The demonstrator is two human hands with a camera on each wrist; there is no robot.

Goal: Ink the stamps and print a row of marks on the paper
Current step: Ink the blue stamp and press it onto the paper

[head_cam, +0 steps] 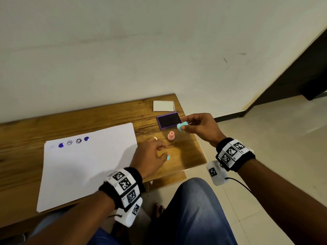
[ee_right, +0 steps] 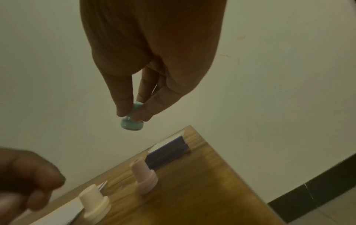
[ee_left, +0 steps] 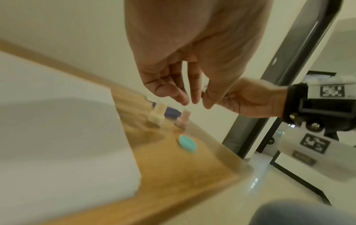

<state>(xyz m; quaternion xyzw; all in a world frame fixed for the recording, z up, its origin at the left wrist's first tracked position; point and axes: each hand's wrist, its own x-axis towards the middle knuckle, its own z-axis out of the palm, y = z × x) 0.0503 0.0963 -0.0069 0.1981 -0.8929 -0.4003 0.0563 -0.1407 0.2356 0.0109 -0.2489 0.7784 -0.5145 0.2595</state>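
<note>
My right hand (head_cam: 184, 125) pinches a small teal stamp (head_cam: 181, 125) by its stem (ee_right: 133, 117), in the air over the near right corner of the open purple ink pad (head_cam: 168, 121). My left hand (head_cam: 160, 151) hovers empty with loosely curled fingers (ee_left: 185, 97) above the teal cap (head_cam: 168, 157) lying on the wooden table (head_cam: 99, 117). A pink stamp (head_cam: 171, 135) stands upright between pad and cap. A cream stamp (ee_right: 94, 202) stands by the paper's edge. The white paper (head_cam: 85, 170) carries a short row of marks (head_cam: 74, 142), hearts and round faces.
The ink pad's white lid (head_cam: 163, 105) lies at the table's far right corner. The table's right edge (head_cam: 198, 144) is close under my right hand, with tiled floor (head_cam: 274, 131) beyond. A plain wall (head_cam: 123, 50) backs the table. My knee in jeans (head_cam: 194, 209) is below.
</note>
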